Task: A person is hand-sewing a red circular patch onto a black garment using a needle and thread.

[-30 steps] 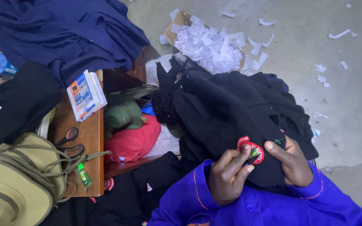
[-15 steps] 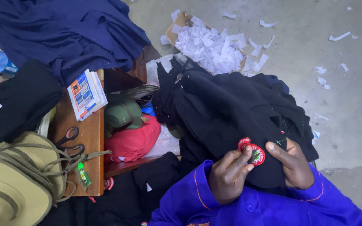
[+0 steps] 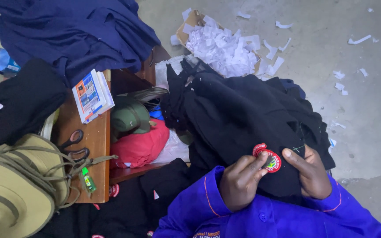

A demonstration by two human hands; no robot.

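The left hand (image 3: 241, 183) is pinching the round red patch (image 3: 270, 159) onto the black cloth (image 3: 243, 114). The right hand (image 3: 307, 172) is gripping the cloth beside it. Keeping the patch flat seems best.

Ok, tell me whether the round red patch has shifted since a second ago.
No. The round red patch stays pinched between the left hand and right hand, the same way off the wooden table edge.
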